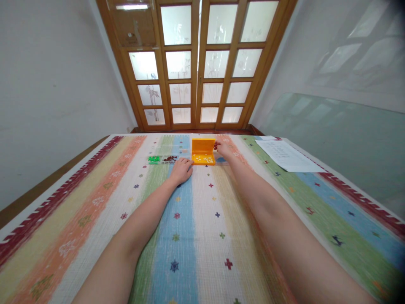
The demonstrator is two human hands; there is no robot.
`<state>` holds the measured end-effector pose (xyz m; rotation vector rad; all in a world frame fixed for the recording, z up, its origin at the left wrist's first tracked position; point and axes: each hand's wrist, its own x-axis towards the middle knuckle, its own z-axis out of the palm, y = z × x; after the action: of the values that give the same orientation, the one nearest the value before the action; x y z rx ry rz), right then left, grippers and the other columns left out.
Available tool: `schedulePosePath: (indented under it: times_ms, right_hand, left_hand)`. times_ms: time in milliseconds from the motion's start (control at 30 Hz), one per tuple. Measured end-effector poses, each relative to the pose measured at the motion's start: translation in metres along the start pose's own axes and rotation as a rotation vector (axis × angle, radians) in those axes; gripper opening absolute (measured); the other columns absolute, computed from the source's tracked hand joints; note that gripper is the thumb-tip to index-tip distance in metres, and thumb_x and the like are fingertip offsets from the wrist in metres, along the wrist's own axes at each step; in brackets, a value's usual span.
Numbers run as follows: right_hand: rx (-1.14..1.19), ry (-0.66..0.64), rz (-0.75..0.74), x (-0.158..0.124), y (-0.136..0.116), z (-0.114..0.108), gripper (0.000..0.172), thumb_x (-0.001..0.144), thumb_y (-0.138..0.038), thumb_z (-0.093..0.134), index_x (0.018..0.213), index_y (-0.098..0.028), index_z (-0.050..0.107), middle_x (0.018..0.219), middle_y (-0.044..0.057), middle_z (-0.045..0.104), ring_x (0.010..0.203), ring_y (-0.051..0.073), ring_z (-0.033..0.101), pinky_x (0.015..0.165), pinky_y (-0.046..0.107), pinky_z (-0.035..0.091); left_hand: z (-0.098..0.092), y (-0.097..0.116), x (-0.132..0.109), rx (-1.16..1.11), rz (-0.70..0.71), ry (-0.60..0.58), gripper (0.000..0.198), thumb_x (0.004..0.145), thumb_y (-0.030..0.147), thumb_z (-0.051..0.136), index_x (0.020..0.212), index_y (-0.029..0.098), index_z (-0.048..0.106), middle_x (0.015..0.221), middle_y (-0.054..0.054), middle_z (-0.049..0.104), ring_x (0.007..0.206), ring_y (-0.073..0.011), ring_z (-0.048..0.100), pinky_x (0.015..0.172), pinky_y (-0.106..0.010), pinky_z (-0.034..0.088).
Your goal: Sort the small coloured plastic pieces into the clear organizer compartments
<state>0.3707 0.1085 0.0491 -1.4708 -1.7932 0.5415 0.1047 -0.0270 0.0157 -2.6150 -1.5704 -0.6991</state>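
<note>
A small yellow plastic box [203,145] stands at the table's far side with its lid raised. Several small white pieces [203,158] lie in its base. My right hand [223,150] is at the lid's right edge, fingers closed on it. My left hand [182,170] rests low at the box's left front corner, fingers stretched out, over the end of a clear compartment case. Green pieces [154,159] and dark red-brown pieces [170,159] fill two compartments left of that hand. Something blue [220,160] shows below my right hand.
A striped tablecloth [202,236] covers the table. Printed paper sheets [286,155] lie at the far right. Behind the table stand wooden double doors [198,63] with frosted panes. White walls rise on both sides, and a pale green panel [341,139] is on the right.
</note>
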Motion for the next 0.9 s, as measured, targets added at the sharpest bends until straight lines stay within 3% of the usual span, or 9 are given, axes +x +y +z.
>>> schedulePosePath:
  times_ms: [167,567,800,900]
  right_hand:
    - [0.021,-0.012,-0.004,-0.012,0.011,-0.004,0.042,0.077,-0.009,0.04,0.1,-0.014,0.075,0.104,0.009,0.077,0.093,0.018,0.068,0.087,0.029,0.053]
    - [-0.376,-0.074,-0.327,-0.081,0.006,0.001,0.029,0.1,-0.027,0.051,0.118,-0.019,0.073,0.125,0.012,0.069,0.118,0.024,0.059,0.106,0.035,0.042]
    - [-0.433,-0.078,-0.423,-0.102,0.013,-0.001,0.035,0.101,-0.032,0.056,0.132,-0.021,0.068,0.141,0.013,0.062,0.129,0.026,0.055,0.113,0.039,0.039]
    - [-0.438,-0.087,-0.43,-0.103,0.013,0.0,0.035,0.099,-0.027,0.056,0.132,-0.021,0.068,0.141,0.012,0.062,0.131,0.026,0.054,0.114,0.04,0.038]
  left_hand:
    - [0.002,0.0,0.002,-0.025,-0.06,0.069,0.04,0.096,0.023,0.054,0.135,0.017,0.06,0.132,-0.014,0.065,0.13,-0.0298,0.051,0.113,-0.046,0.041]
    - [-0.001,0.002,0.0,0.018,-0.011,0.053,0.043,0.095,0.026,0.056,0.138,0.024,0.062,0.14,-0.011,0.061,0.134,-0.0303,0.048,0.116,-0.049,0.039]
    - [-0.011,-0.009,0.007,0.066,-0.089,0.185,0.046,0.097,0.025,0.051,0.143,0.023,0.057,0.153,-0.013,0.051,0.145,-0.0313,0.039,0.123,-0.052,0.03]
    - [-0.02,-0.017,0.016,0.11,-0.072,0.172,0.054,0.095,0.025,0.054,0.149,0.021,0.052,0.159,-0.013,0.046,0.15,-0.0323,0.034,0.126,-0.053,0.024]
